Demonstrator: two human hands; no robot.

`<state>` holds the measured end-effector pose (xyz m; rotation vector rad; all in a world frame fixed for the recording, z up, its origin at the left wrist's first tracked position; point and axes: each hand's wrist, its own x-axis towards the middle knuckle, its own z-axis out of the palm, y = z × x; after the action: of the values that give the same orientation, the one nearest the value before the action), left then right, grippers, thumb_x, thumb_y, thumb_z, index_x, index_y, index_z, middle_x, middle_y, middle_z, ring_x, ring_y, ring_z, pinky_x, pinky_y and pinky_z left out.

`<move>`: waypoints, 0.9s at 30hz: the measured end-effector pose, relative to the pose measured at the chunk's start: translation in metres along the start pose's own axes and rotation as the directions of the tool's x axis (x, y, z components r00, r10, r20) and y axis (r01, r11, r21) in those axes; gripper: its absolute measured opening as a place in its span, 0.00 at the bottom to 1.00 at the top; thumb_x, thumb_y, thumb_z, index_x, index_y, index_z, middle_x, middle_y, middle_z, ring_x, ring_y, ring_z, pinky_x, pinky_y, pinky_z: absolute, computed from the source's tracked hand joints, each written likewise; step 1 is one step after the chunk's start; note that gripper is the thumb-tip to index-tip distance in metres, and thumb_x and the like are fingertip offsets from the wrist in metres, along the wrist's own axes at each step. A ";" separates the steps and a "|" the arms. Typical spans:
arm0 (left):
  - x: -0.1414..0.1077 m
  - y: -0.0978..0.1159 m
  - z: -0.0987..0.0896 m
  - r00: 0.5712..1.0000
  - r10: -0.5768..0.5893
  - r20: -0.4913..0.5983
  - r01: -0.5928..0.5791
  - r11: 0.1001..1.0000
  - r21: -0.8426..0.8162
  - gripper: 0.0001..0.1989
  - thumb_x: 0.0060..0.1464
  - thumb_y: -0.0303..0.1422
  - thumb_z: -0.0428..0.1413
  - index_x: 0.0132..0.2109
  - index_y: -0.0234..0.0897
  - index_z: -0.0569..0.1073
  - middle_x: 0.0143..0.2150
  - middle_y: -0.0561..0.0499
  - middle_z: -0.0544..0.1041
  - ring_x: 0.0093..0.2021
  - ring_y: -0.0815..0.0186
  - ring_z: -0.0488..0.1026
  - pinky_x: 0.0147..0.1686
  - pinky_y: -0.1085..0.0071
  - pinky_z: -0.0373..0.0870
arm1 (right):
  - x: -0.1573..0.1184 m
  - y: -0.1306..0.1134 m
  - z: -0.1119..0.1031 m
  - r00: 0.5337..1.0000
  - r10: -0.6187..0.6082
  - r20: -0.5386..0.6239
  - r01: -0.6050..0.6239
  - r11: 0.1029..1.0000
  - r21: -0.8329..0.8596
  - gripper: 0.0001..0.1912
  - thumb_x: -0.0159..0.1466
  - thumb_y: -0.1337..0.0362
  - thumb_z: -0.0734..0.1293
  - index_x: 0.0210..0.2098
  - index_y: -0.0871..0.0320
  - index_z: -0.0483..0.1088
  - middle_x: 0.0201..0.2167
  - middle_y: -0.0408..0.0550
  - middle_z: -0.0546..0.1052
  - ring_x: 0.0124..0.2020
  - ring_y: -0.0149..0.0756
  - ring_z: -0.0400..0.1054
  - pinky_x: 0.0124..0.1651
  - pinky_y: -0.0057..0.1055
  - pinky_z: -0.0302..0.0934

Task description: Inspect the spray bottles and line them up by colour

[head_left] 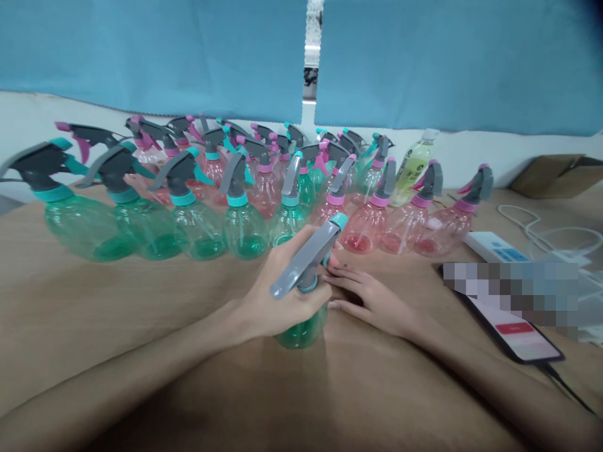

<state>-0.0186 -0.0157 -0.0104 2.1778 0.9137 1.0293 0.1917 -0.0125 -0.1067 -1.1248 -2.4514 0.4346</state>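
Observation:
A green spray bottle [299, 333] with a grey and teal trigger head stands upright on the table in front of me. My left hand [282, 276] is wrapped round it just below the collar, and its fingers hide much of the upper body. To the right, my right hand [372, 298] lies low over the tabletop, palm down, with fingers stretched out toward the bottle. Its fingertips are close beside the bottle; whether they touch it I cannot tell.
Behind my hands stand rows of green spray bottles [198, 229] and pink spray bottles [365, 226]. A labelled drink bottle [412, 166] rises among them. At right are a phone [522, 342] on a cable, a white power strip [494, 248] and a cardboard box [556, 176].

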 end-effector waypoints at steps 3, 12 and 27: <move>0.001 -0.002 -0.002 0.999 -0.017 0.051 0.018 1.000 -0.022 0.20 0.40 0.21 0.50 0.43 0.43 0.64 0.26 0.59 0.66 0.24 0.70 0.63 0.24 0.73 0.62 | 0.000 0.000 0.000 1.000 -0.006 0.007 0.006 1.000 -0.006 0.28 0.65 0.50 0.60 0.62 0.53 0.59 0.63 0.51 0.62 0.65 0.44 0.51 0.64 0.50 0.49; -0.004 -0.007 0.006 0.997 -0.057 -0.054 0.057 0.998 0.001 0.24 0.46 0.23 0.52 0.52 0.43 0.64 0.27 0.58 0.68 0.26 0.69 0.65 0.28 0.72 0.65 | -0.001 0.003 0.003 1.000 -0.003 -0.001 0.003 1.000 -0.009 0.29 0.65 0.49 0.60 0.61 0.56 0.59 0.63 0.52 0.62 0.65 0.43 0.52 0.65 0.48 0.49; -0.002 -0.006 0.008 0.996 -0.043 -0.083 0.045 0.999 0.026 0.21 0.47 0.25 0.53 0.50 0.42 0.66 0.25 0.60 0.64 0.23 0.71 0.61 0.28 0.74 0.65 | 0.000 0.003 0.002 1.000 0.000 0.008 0.001 1.000 -0.017 0.28 0.65 0.49 0.60 0.60 0.56 0.61 0.61 0.52 0.64 0.64 0.43 0.53 0.65 0.48 0.49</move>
<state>-0.0152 -0.0154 -0.0198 2.1417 1.0149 1.0984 0.1931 -0.0109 -0.1103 -1.1313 -2.4665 0.4203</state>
